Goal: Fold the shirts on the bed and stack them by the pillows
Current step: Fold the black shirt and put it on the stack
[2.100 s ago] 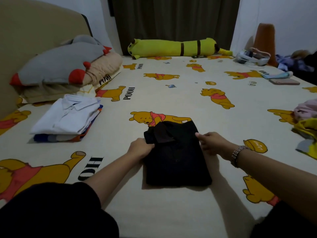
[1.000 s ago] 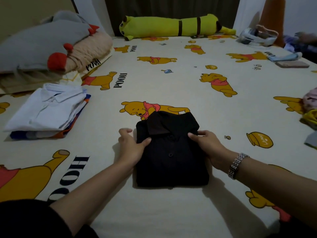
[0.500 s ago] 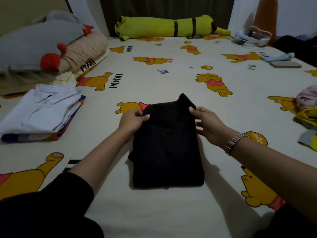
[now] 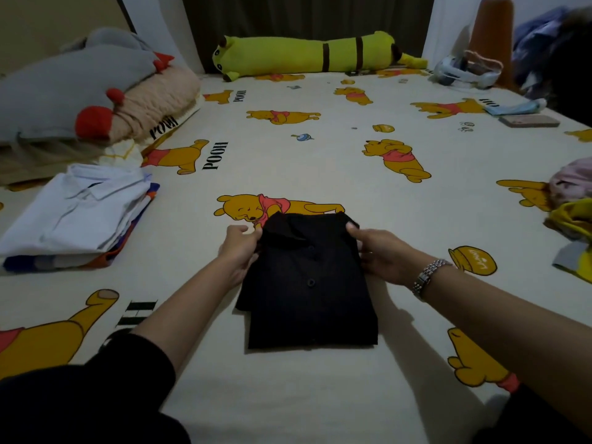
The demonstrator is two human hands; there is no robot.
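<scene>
1. On the bed (image 4: 320, 161), near centre, lies one folded black shirt (image 4: 310, 290).
2. Far left by the pillows (image 4: 80, 94), one stack of folded shirts (image 4: 73, 219), white on top; its count is unclear.
3. Left hand (image 4: 238, 251) and right hand (image 4: 381, 254) each grasp a collar-end edge.
4. Folding looks done; next, I judge, comes lifting the shirt level onto the stack.

bed (image 4: 320, 161), bear-print sheet | centre: folded black shirt (image 4: 310, 293) | left: shirt stack (image 4: 77, 216) | upper left: pillows (image 4: 80, 94) | top: yellow plush (image 4: 307, 54) | right edge: clothes pile (image 4: 573, 206)
</scene>
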